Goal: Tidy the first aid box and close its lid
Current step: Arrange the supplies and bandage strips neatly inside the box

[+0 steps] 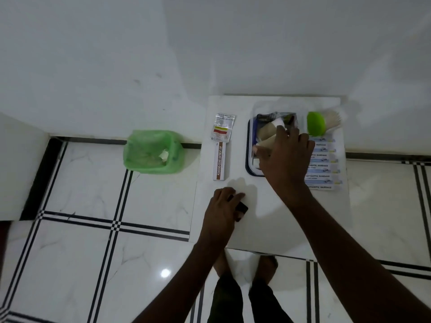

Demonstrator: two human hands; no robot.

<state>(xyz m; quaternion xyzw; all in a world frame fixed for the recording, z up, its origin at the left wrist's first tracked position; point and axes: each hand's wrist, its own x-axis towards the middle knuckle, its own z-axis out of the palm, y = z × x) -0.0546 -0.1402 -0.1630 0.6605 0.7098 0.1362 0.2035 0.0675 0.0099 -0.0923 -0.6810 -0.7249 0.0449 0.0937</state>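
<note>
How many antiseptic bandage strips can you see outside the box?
6 bandage strips, stacked in a column on the table right of the box. The right hand overlaps their left ends; more may be hidden.

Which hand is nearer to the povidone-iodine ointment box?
Left. The left hand rests just below the povidone-iodine ointment box; the right hand reaches over the first aid box.

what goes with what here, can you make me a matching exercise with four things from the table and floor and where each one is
Things:
1. green bin bag
2. ointment carton
3. antiseptic bandage strips
4. right hand

Places:
A. over the open first aid box
B. on the floor, left of the table
C. right of the box, in a row
D. left of the box, below a sachet

Pairs: 1-B, 2-D, 3-C, 4-A
</note>
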